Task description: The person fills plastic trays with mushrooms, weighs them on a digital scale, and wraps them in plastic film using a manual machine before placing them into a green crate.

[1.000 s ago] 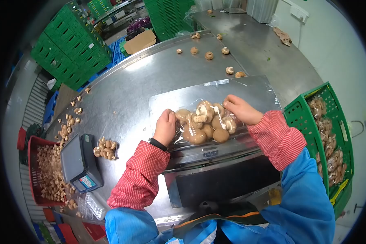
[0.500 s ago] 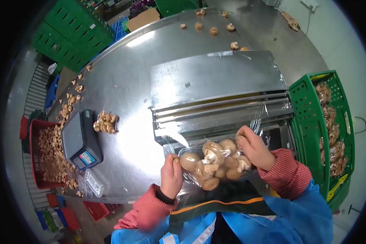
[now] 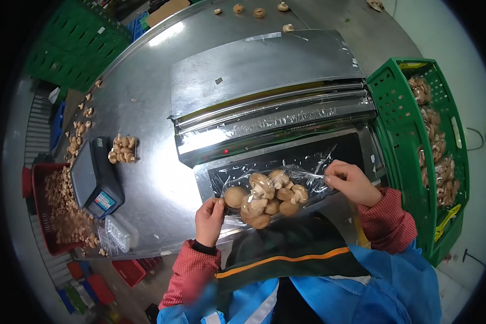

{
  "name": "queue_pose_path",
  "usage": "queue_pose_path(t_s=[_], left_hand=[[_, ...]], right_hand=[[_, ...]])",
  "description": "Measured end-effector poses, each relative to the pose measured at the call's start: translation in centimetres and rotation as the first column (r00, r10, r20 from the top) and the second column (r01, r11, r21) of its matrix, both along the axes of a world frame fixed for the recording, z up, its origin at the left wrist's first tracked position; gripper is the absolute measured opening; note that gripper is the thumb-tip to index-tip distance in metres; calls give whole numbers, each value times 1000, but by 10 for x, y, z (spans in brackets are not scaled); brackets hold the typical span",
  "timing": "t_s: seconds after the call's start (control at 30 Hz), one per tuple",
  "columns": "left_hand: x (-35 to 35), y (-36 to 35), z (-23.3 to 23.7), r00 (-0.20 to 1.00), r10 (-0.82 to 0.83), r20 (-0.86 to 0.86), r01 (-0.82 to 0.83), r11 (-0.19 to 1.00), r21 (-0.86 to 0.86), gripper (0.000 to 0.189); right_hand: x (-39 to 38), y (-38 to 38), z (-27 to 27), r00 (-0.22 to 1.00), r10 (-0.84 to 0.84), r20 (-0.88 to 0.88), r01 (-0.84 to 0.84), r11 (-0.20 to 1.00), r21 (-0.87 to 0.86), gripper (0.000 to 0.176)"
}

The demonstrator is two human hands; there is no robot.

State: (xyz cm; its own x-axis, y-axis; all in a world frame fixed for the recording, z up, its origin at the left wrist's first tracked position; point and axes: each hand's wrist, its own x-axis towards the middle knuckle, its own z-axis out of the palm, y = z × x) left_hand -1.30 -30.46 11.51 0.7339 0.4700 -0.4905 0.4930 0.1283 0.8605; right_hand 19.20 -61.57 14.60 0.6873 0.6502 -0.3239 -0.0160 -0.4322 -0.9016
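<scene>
A clear plastic tray of brown mushrooms (image 3: pixel 262 201) is held low in front of me, over the black plate (image 3: pixel 297 154) of a film-wrapping machine (image 3: pixel 259 65). My left hand (image 3: pixel 209 222) pinches the film and tray edge at the left end. With closed fingertips, my right hand (image 3: pixel 354 182) pulls a twisted end of cling film (image 3: pixel 311 175) out to the right of the tray. Film covers the mushrooms, and the tray's underside is hidden. Small film scraps stick to the black plate.
At right stands a green crate (image 3: pixel 397 108) of wrapped mushroom packs. A scale (image 3: pixel 96 178), a filled mushroom tray (image 3: pixel 123 149), an unfilled clear tray (image 3: pixel 117 234) and a red crate (image 3: pixel 38 210) of loose mushrooms are at left. Loose mushrooms (image 3: pixel 259 13) lie along the table's back.
The film is now separate from the machine's roller. My right hand has moved away from the tray, drawing the film end rightward; the left still grips the left end. The camera view has shifted.
</scene>
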Motion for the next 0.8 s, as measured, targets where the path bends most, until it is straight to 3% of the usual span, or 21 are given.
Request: queue_pose_path(t_s=[0.1,0.17,0.2,0.3,0.43,0.53,0.63,0.67,0.77,0.8], left_hand=[[-6,3,3,1000,-25,-6,25,1000,-4,22],[-10,5,2,996,45,80,-46,999,12,22],[-15,9,3,995,64,83,-66,998,23,22],[-37,28,23,991,128,49,-129,991,18,23],[-75,33,27,995,95,42,-101,983,151,24],[-86,32,7,997,67,28,-72,971,229,24],[-89,28,-18,998,44,-39,-36,982,185,22],[-87,26,-25,998,19,-59,-10,988,156,21],[-73,12,-45,958,-107,-266,121,992,35,20],[-68,-1,-52,970,-121,-212,136,989,57,21]], right_hand=[[-18,11,-9,940,-279,-199,327,903,279,21],[-26,21,-18,824,-462,-328,561,742,366,26],[-29,26,-21,732,-482,-481,674,617,407,30],[-41,21,-9,633,-676,-378,773,576,266,29],[-51,-17,-15,731,-681,-47,678,716,163,28],[-65,-41,-38,750,-535,388,597,801,-49,29],[-78,-43,-45,762,-474,441,591,788,-172,29],[-83,-42,-50,768,-371,523,576,757,-309,27],[-101,-28,-76,848,-255,464,483,732,-481,26],[-107,-19,-84,880,-296,371,449,773,-448,24]])
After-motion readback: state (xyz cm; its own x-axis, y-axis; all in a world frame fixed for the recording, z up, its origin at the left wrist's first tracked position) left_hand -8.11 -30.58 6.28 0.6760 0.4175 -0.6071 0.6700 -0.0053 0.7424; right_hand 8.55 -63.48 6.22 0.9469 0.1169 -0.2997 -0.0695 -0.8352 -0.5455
